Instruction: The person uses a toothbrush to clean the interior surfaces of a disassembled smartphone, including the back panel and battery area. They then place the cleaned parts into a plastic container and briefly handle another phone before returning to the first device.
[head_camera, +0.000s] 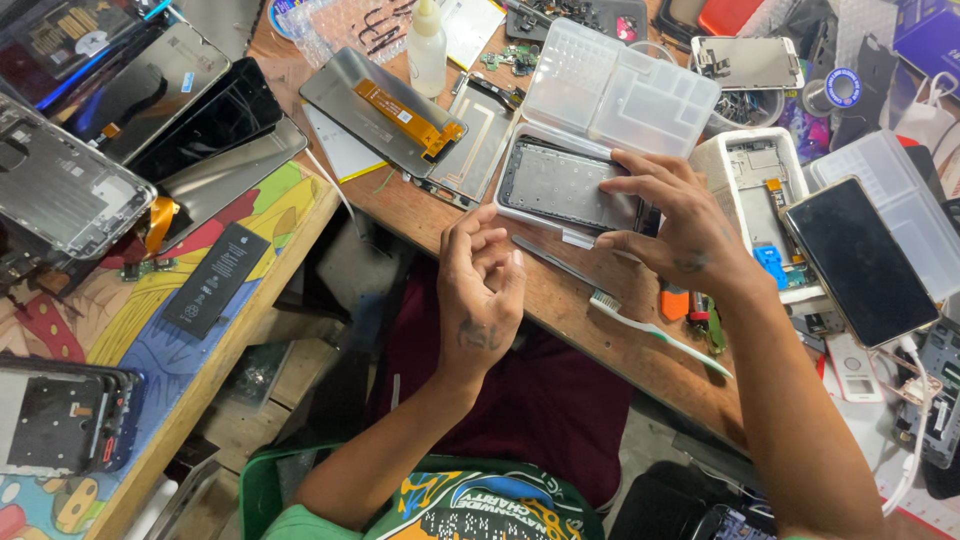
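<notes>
My right hand (680, 225) rests its fingertips on the right edge of a grey phone frame (560, 185) that lies in the tray of an open clear plastic box (615, 90) on the wooden bench (420, 215). My left hand (482, 285) hovers at the bench's front edge, fingers curled in loosely; I cannot make out anything in it. Metal tweezers (545, 258) and a white toothbrush (655, 332) lie on the bench between the two hands.
A display panel with an orange flex cable (400, 115), a white bottle (427, 45), a dark phone (860, 260) and a white phone shell (760, 185) crowd the bench. At left, several screens, a metal frame (60, 185) and a black battery (215, 280) cover a colourful table.
</notes>
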